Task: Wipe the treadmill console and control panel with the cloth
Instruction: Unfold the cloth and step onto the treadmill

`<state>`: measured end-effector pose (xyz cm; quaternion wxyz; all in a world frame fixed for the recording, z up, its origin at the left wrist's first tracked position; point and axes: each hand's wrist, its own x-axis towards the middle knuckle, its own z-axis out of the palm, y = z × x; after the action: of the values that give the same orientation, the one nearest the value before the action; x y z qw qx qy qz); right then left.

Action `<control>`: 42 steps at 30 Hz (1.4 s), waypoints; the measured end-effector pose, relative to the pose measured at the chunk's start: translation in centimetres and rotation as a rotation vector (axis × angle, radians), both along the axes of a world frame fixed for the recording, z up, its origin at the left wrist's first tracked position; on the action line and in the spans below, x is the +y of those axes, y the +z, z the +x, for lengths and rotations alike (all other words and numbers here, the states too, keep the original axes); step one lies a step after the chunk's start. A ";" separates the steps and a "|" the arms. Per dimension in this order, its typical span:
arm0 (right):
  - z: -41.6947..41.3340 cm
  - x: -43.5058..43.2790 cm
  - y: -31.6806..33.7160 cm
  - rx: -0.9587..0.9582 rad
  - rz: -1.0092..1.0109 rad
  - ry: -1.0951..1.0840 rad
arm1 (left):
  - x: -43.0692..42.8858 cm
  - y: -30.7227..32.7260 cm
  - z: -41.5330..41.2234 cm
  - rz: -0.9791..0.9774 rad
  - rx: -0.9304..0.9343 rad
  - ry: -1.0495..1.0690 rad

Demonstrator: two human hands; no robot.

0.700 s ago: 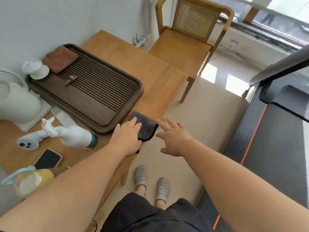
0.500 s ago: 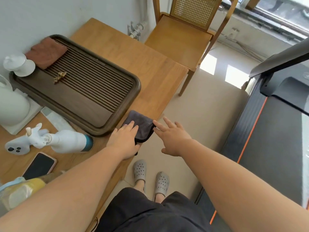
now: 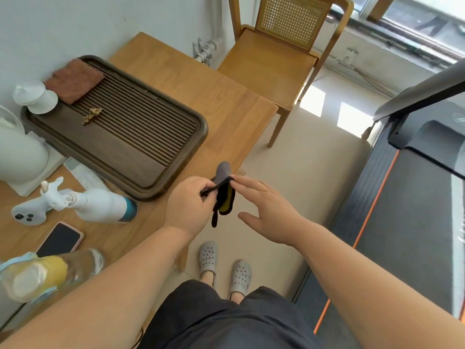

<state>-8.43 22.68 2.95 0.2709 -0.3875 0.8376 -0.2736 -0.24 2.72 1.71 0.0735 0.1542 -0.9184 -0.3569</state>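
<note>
A dark grey cloth (image 3: 223, 195) with a yellow underside and black edging hangs just off the near corner of the wooden table (image 3: 226, 102). My left hand (image 3: 188, 205) pinches its edge between thumb and fingers. My right hand (image 3: 264, 210) is beside it with straight fingers, the fingertips touching the cloth's upper edge. The treadmill (image 3: 407, 222) stands at the right, with its dark belt and orange stripe. Part of its console (image 3: 427, 137) shows at the right edge, well away from both hands.
On the table are a dark slatted tray (image 3: 151, 177), a white spray bottle (image 3: 100, 205), a white controller (image 3: 27, 215), a phone (image 3: 60, 239) and a glass bottle (image 3: 45, 273). A wooden chair (image 3: 271, 61) stands beyond the table. Bare floor lies between table and treadmill.
The cloth lay flat on the table corner under my left hand; now my left hand has lifted it off the table, and my right hand has come in to touch it.
</note>
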 end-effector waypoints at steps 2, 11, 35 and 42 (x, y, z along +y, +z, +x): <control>1.2 1.2 0.6 -0.050 -0.128 -0.153 | 0.8 1.3 0.3 0.009 0.071 0.020; 4.9 4.7 6.7 -0.322 -0.289 -0.587 | 4.4 10.2 1.3 0.276 0.046 -0.390; 24.8 27.0 10.9 0.172 -0.252 -1.285 | 25.5 10.1 7.5 0.795 -0.414 -0.528; 25.7 43.6 10.8 -0.053 -0.265 -1.281 | 40.3 9.7 10.8 0.323 -0.374 -1.100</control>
<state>17.32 66.30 13.75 0.0251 0.1649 0.8550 -0.4911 10.53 43.04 11.43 -0.3090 -0.2741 -0.7949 -0.4444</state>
